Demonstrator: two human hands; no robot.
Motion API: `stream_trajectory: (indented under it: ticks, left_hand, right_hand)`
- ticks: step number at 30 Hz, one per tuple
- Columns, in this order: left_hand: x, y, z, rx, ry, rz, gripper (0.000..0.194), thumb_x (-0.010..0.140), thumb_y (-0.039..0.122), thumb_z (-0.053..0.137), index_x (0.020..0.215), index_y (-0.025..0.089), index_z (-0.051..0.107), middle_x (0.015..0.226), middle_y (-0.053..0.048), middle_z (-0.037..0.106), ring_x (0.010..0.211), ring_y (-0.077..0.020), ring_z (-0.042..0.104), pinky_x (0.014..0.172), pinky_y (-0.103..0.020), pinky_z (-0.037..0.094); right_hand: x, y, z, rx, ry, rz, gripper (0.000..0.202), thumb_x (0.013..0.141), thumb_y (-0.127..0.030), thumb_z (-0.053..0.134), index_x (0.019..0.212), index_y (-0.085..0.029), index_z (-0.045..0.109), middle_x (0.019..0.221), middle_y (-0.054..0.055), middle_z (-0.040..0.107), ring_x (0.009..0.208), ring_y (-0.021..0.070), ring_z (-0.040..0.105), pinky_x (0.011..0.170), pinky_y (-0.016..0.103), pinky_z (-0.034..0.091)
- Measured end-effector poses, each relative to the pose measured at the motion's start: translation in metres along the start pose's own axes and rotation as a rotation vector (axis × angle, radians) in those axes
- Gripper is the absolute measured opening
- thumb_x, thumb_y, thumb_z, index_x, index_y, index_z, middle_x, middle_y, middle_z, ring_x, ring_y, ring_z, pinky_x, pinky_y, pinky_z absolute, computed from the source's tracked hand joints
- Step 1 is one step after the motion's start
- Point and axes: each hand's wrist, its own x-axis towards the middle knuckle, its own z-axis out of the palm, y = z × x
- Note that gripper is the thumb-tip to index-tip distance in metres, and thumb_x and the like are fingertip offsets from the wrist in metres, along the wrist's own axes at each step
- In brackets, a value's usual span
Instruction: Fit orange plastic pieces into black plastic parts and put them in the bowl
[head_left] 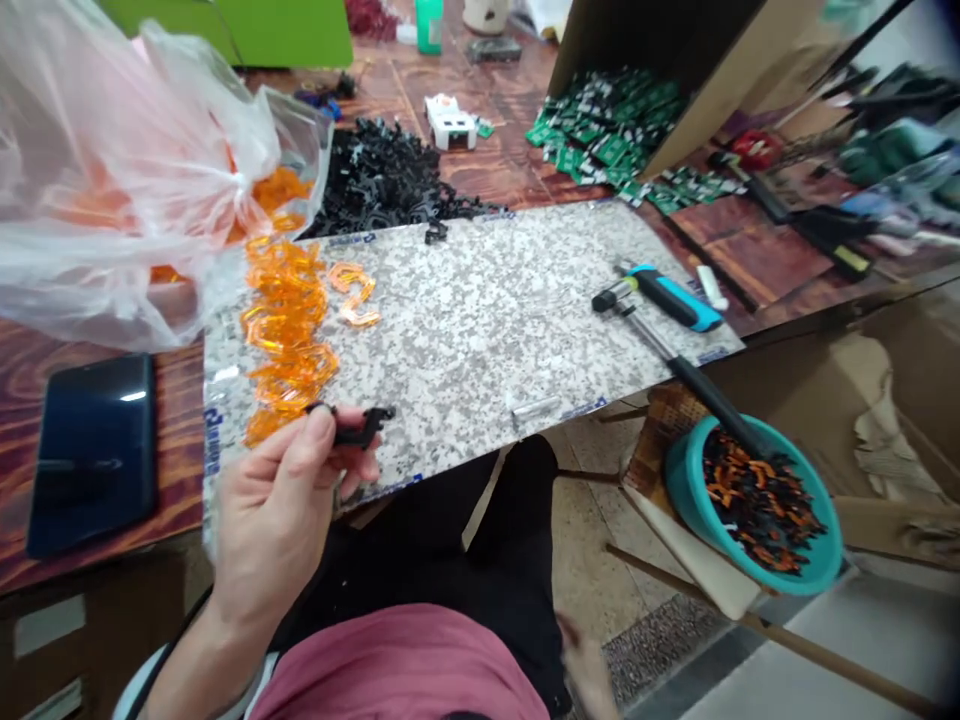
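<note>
My left hand [281, 500] pinches a small black plastic part [361, 430] over the near left edge of the speckled board [465, 330]. Just behind the fingers lies a row of translucent orange pieces [289, 310], with a few loose orange pieces [356, 295] to its right. A heap of black parts [382, 170] sits beyond the board's far edge, and one small black part [436, 232] rests at that edge. Low in the picture, a blurred bit of forearm [589, 665] shows beside my leg; my right hand itself cannot be made out.
A hammer [675, 365] and a blue-black cutter [671, 297] lie on the board's right side. The hammer handle reaches over a teal bucket [682, 480] of orange and black pieces. Green circuit boards [600, 130] spill from a cardboard box. A plastic bag [135, 160] and a tablet [94, 450] are at left.
</note>
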Motion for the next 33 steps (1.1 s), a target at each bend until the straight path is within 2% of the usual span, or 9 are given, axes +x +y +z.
stream_trajectory:
  ticks: [2,4,7,10,13,19,25,30,33]
  left_hand:
    - [-0.003,0.0,0.0,-0.002,-0.051,-0.079,0.016,0.079,0.035,0.07,0.081,0.021,0.076,0.064,0.001,0.069,0.055,-0.0102,0.058,0.047,-0.019,0.041]
    - [-0.007,-0.002,-0.002,-0.01,-0.1,-0.158,0.017,0.081,0.035,0.068,0.086,0.021,0.076,0.066,0.0,0.07,0.058,-0.0107,0.058,0.051,-0.019,0.042]
    - [-0.009,-0.005,-0.005,-0.012,-0.145,-0.224,0.021,0.081,0.038,0.067,0.09,0.021,0.076,0.068,0.0,0.071,0.059,-0.0108,0.057,0.053,-0.019,0.041]
    - [-0.009,-0.008,-0.008,-0.004,-0.174,-0.229,0.025,0.08,0.041,0.067,0.09,0.019,0.075,0.066,-0.001,0.07,0.058,-0.0115,0.056,0.052,-0.02,0.041]
    - [-0.01,-0.01,-0.011,0.013,-0.203,-0.213,0.029,0.082,0.041,0.065,0.094,0.017,0.073,0.064,-0.003,0.07,0.058,-0.0125,0.056,0.053,-0.02,0.042]
    - [-0.011,-0.009,-0.02,-0.034,-0.233,-0.207,0.03,0.083,0.041,0.064,0.096,0.015,0.072,0.065,-0.004,0.071,0.058,-0.0126,0.057,0.053,-0.02,0.044]
    - [-0.012,-0.01,-0.017,-0.099,-0.238,-0.195,0.027,0.086,0.037,0.061,0.098,0.015,0.072,0.074,-0.007,0.075,0.062,-0.0144,0.064,0.056,-0.022,0.048]
    - [-0.014,-0.008,-0.01,-0.132,-0.259,-0.184,0.03,0.086,0.037,0.06,0.101,0.014,0.072,0.087,-0.011,0.076,0.07,-0.0194,0.07,0.06,-0.026,0.052]
    - [-0.014,-0.007,-0.007,-0.136,-0.246,-0.179,0.033,0.085,0.038,0.06,0.102,0.013,0.072,0.086,-0.012,0.076,0.074,-0.0223,0.071,0.063,-0.029,0.055]
  right_hand:
    - [0.019,-0.021,-0.024,0.029,0.146,-0.038,0.03,0.089,-0.038,0.056,0.108,-0.016,0.061,0.111,0.009,0.062,0.099,0.0241,0.06,0.084,0.04,0.051]
    - [0.036,-0.064,-0.053,0.081,0.312,-0.179,0.034,0.087,-0.045,0.053,0.106,-0.018,0.062,0.109,0.009,0.064,0.101,0.0255,0.059,0.091,0.04,0.047]
    - [0.054,-0.16,-0.085,0.109,0.535,-0.723,0.026,0.086,-0.04,0.057,0.101,-0.019,0.064,0.098,0.008,0.067,0.088,0.022,0.062,0.086,0.038,0.047]
    - [0.07,-0.252,-0.088,-0.083,0.46,-1.082,0.018,0.089,-0.032,0.053,0.099,-0.02,0.064,0.096,0.008,0.066,0.087,0.0205,0.061,0.081,0.034,0.048]
    - [0.096,-0.305,-0.072,-0.375,0.319,-1.205,0.015,0.09,-0.024,0.052,0.097,-0.02,0.065,0.098,0.008,0.065,0.094,0.0217,0.058,0.086,0.034,0.044]
    - [0.136,-0.326,-0.054,-0.559,0.257,-1.193,0.011,0.089,-0.023,0.055,0.089,-0.018,0.066,0.089,0.008,0.063,0.091,0.0214,0.057,0.082,0.031,0.042]
    - [0.132,-0.33,-0.056,-0.644,0.23,-1.184,0.013,0.09,-0.026,0.054,0.084,-0.019,0.064,0.09,0.008,0.061,0.088,0.0223,0.056,0.074,0.03,0.04]
    - [0.135,-0.326,-0.055,-0.59,0.198,-1.18,0.012,0.089,-0.022,0.051,0.081,-0.02,0.06,0.086,0.007,0.062,0.086,0.0218,0.057,0.073,0.03,0.041]
    - [0.117,-0.326,-0.051,-0.527,0.208,-1.171,0.015,0.089,-0.024,0.048,0.077,-0.019,0.057,0.08,0.007,0.061,0.078,0.0211,0.057,0.068,0.03,0.041]
